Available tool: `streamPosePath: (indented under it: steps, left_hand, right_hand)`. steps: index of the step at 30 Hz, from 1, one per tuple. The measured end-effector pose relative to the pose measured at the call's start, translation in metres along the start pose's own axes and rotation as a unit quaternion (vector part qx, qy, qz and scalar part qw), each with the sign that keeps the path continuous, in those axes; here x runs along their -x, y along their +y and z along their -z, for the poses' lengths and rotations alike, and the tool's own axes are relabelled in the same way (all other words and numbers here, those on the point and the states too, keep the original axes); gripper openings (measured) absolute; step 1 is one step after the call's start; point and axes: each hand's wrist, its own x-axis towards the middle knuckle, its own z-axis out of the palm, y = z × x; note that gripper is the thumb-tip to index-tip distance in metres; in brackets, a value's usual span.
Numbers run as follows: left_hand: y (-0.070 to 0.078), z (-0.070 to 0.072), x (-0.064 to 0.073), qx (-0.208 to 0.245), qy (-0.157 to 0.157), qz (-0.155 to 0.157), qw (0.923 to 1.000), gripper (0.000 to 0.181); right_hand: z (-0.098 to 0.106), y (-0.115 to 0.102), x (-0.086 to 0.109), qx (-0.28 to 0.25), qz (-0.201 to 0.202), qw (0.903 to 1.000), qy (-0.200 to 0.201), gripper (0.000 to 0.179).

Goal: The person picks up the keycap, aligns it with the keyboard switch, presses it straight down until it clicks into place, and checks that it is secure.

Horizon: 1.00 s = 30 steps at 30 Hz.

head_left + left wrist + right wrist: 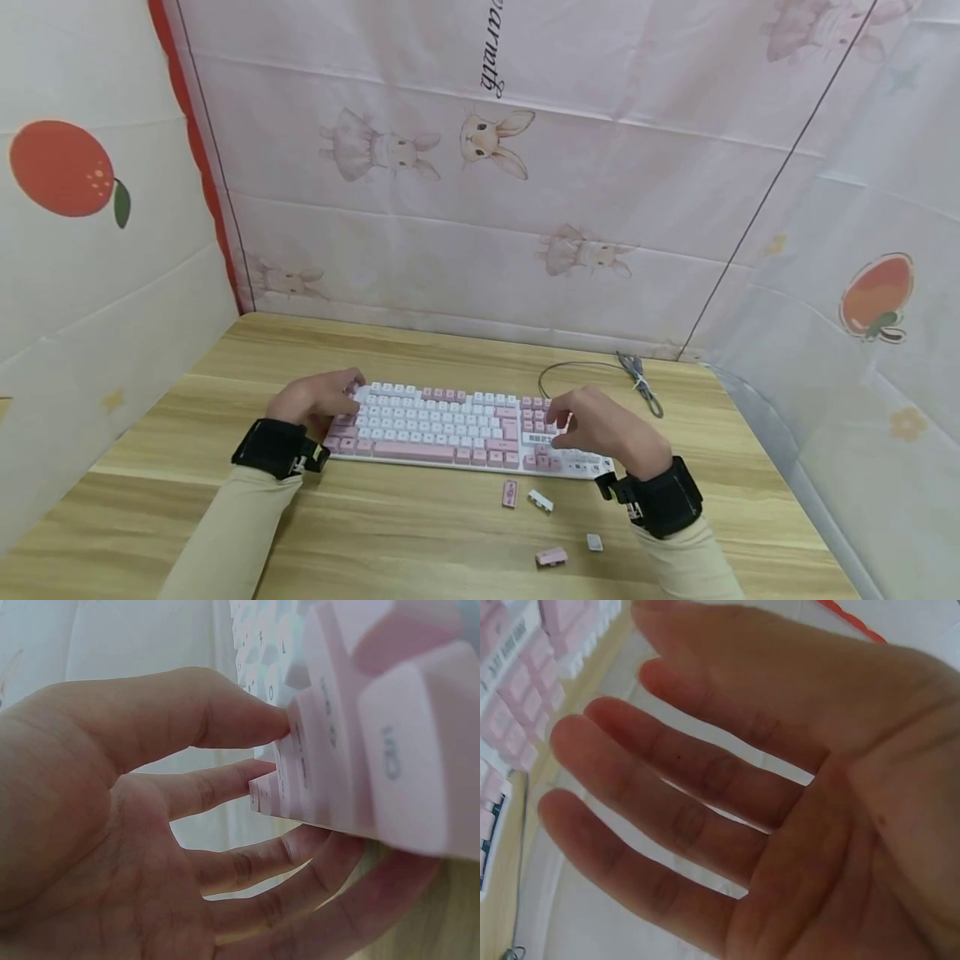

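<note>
A pink and white keyboard [412, 452] lies on the wooden table, and some spots at its right end show no keycaps. At its left end, my left hand [318, 395] grips the edge. The left wrist view shows that thumb [247, 724] on the pink keys and the other fingers along the side, their tips partly hidden. Above the keyboard's right part hovers my right hand [611, 425], holding nothing. Its fingers [652, 772] are loosely bent and spread in the right wrist view.
In front of the keyboard lie loose keycaps: a long pink one [510, 493], a long white one [540, 501], another pink one [551, 557] and a small white one [594, 542]. Behind it, a bundled grey cable [637, 379] rests near printed cloth walls [450, 275].
</note>
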Motion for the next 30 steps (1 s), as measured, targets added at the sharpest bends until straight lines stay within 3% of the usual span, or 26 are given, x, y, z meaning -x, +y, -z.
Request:
streamPosePath:
  steps: [16, 30]
  left_hand:
    - [-0.002, 0.001, -0.003, -0.010, -0.006, -0.008, 0.9999, 0.058]
    - [-0.002, 0.001, -0.003, -0.025, -0.004, -0.009, 0.9996, 0.057]
  right_hand:
    - [-0.030, -0.016, 0.000, -0.003, 0.055, 0.9979, -0.034, 0.024]
    - [-0.054, -0.034, -0.009, 0.027, 0.058, 0.9961, -0.060, 0.023]
